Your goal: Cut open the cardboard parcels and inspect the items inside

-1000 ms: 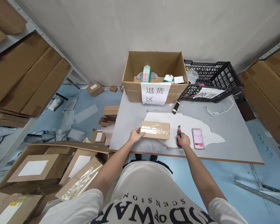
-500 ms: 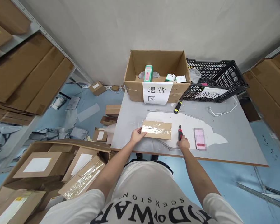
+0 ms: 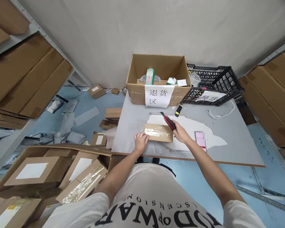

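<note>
A small taped cardboard box [image 3: 159,133] lies on the table in front of me. My left hand [image 3: 142,141] grips its left end, fingers closed over the edge. In my right hand [image 3: 180,131] is a red and black utility knife [image 3: 168,122], held above the box's right end with its tip pointing up and left. Beneath the box spreads a white sheet [image 3: 190,126]. A phone [image 3: 200,141] with a lit pink screen rests to the right of my right hand.
Behind stand an open carton [image 3: 135,95] with a paper sign and small boxes inside, and a black crate [image 3: 213,85]. A yellow and black tool [image 3: 179,110] and a white cable [image 3: 222,116] lie nearby. A large carton of parcels [image 3: 68,146] sits at my left.
My right hand has raised the utility knife from the table and moved it left, over the box's right end. My left hand has turned more over the box's left end.
</note>
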A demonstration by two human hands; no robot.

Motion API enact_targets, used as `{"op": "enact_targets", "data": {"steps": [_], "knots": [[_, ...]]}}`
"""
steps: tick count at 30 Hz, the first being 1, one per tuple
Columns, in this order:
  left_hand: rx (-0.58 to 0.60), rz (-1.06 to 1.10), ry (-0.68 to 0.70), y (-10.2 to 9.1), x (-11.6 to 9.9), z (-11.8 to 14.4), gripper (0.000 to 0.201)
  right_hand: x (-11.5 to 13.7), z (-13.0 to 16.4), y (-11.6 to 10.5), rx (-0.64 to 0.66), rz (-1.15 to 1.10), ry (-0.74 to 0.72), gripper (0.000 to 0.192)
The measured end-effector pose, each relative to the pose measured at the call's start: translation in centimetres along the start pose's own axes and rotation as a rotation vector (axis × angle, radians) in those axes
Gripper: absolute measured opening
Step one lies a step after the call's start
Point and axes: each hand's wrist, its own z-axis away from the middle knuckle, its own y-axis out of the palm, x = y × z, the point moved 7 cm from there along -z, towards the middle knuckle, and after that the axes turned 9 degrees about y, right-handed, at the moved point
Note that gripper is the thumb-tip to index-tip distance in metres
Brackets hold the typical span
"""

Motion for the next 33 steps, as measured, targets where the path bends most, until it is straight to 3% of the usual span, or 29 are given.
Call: {"op": "enact_targets", "data": {"steps": [4,9,16,33], "knots": [[0.066,-0.022,0.101,0.0,-0.8,0.1,0.025,4.4,-0.7,1.9,0.216,0.111,-0.183,0.07],[0.153,-0.035,0.203,0.0,-1.4,1.2,0.033,6.4,-1.4,3.7,0.338,0.257,-0.274,0.062],[0.212,0.004,0.244,0.8,-1.8,1.8,0.042,6.6,-2.4,5.3,0.361,0.399,-0.327,0.046],[0.179,-0.052,0.254,1.1,-1.7,1.7,0.04,7.9,-2.8,5.2,0.344,0.624,-0.427,0.054]]}}
